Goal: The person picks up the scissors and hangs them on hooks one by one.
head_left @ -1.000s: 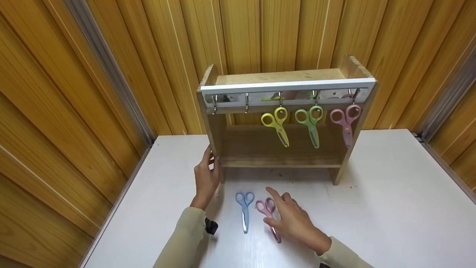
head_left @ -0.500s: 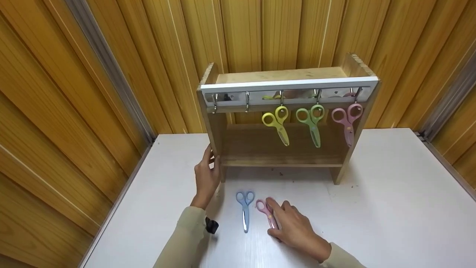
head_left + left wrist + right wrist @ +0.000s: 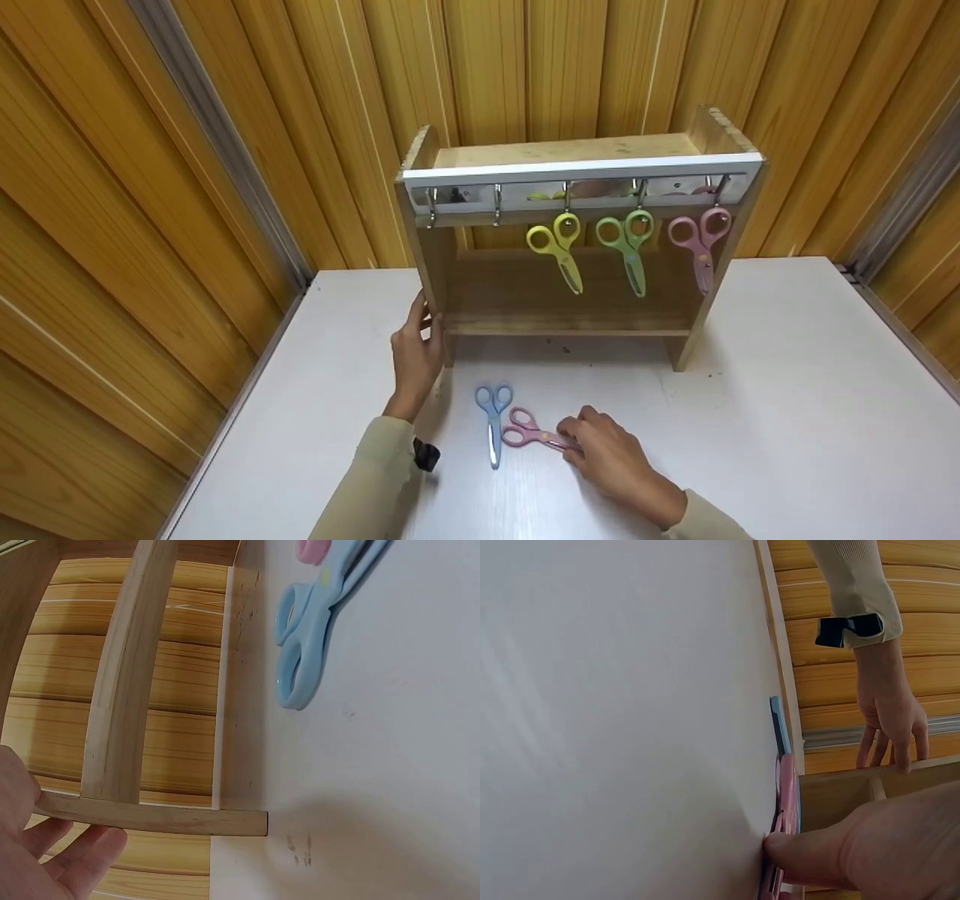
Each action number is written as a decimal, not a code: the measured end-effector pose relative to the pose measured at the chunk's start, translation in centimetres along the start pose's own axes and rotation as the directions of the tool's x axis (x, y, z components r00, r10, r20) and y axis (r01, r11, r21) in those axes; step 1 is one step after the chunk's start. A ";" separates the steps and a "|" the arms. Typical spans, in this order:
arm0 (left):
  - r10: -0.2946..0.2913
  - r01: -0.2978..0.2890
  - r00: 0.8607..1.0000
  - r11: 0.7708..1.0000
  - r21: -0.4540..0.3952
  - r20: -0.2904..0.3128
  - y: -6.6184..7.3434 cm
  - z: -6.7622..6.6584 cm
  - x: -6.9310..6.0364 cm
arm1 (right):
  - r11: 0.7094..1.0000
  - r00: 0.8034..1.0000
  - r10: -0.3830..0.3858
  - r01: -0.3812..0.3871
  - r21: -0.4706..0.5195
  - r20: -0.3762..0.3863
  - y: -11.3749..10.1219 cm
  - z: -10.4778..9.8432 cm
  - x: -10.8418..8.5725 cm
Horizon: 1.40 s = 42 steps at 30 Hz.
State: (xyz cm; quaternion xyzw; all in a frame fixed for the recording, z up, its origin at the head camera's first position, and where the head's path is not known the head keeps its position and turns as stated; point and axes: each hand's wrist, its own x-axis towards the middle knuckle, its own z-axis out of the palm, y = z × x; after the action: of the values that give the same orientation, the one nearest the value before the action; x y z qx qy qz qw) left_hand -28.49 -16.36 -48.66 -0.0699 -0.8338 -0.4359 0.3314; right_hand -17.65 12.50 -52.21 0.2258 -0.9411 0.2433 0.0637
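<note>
My left hand (image 3: 416, 360) holds the left side panel of a wooden rack (image 3: 562, 152); in the left wrist view, the panel (image 3: 187, 820) lies between the thumb side and the fingers. On the table before the rack, my right hand (image 3: 611, 454) pinches pink scissors (image 3: 531, 433) at the blade end, their handle loops pointing left. The fingers hide the blade tip. Blue scissors (image 3: 493, 411) lie just left of these, loops toward the rack. From the rack's hooks hang yellow scissors (image 3: 559, 252), green scissors (image 3: 630, 252) and a second pink pair (image 3: 700, 246).
Two hooks (image 3: 497, 206) on the left of the rail bear nothing. A lower shelf (image 3: 570, 330) spans the rack. The white table (image 3: 787, 420) extends to both sides, with wood-patterned walls (image 3: 487, 67) behind and beside it.
My right hand has come down onto the pink scissors, gripped the blades and turned them so the loops swing left, beside the blue pair. My left hand stays on the rack.
</note>
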 end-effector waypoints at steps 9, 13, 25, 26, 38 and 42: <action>0.008 -0.008 1.000 1.000 0.002 -0.001 0.1 0.0 -0.1 | 0.999 0.999 -0.026 0.026 -0.029 -0.026 0.1 -0.1 0.2; -0.006 0.006 1.000 1.000 -0.009 0.007 0.2 -0.1 0.0 | 0.999 0.999 -0.023 0.022 -0.028 -0.027 0.1 -0.2 0.3; -0.028 0.028 1.000 1.000 -0.007 0.013 0.1 -0.1 0.0 | 1.000 1.000 -0.010 0.009 -0.025 -0.014 0.0 -0.2 0.4; -0.030 0.030 0.999 1.000 -0.005 0.014 0.1 -0.1 0.1 | 1.000 1.000 -0.007 0.006 -0.023 -0.012 0.0 -0.2 0.5; -0.006 0.006 1.000 1.000 -0.017 0.003 0.2 -0.1 0.0 | 1.000 0.999 -0.008 0.008 -0.002 0.034 -0.2 -0.9 0.9; -0.036 0.037 0.999 0.999 -0.021 0.021 0.2 -0.1 0.0 | 1.000 0.997 0.002 -0.002 0.008 0.077 -0.3 -1.6 1.4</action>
State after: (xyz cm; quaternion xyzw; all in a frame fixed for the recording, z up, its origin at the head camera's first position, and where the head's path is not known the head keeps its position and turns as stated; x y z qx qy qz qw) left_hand -28.39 -16.28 -48.48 -0.0627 -0.8335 -0.4501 0.3142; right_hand -18.78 12.54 -50.32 0.2343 -0.9422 0.2382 0.0260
